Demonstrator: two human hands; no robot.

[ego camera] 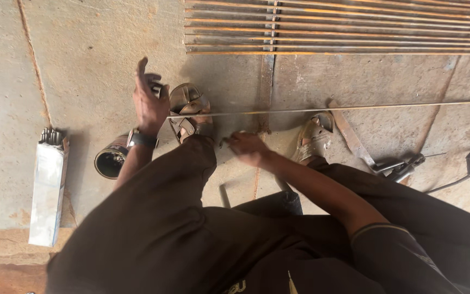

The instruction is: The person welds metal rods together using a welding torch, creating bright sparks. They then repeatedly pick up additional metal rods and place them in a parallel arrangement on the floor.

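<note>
A squatting worker's left hand (149, 100) lifts half-open, empty, near a long thin rod (327, 109); right hand (247, 148) loosely curled, grasp unclear. Foot-pinning the rod would steady it.

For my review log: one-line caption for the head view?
Left hand raised near thin steel rod, right hand low between sandalled feet.

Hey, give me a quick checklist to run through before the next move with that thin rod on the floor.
1. Thin rod lies flat across both sandals: ok.
2. Left hand at the rod's near end; grip on it: cannot tell.
3. Right hand below the rod, not on it: not ok.
4. Left sandal under the rod: ok.
5. Electrode holder lying apart at the right: ok.
</note>
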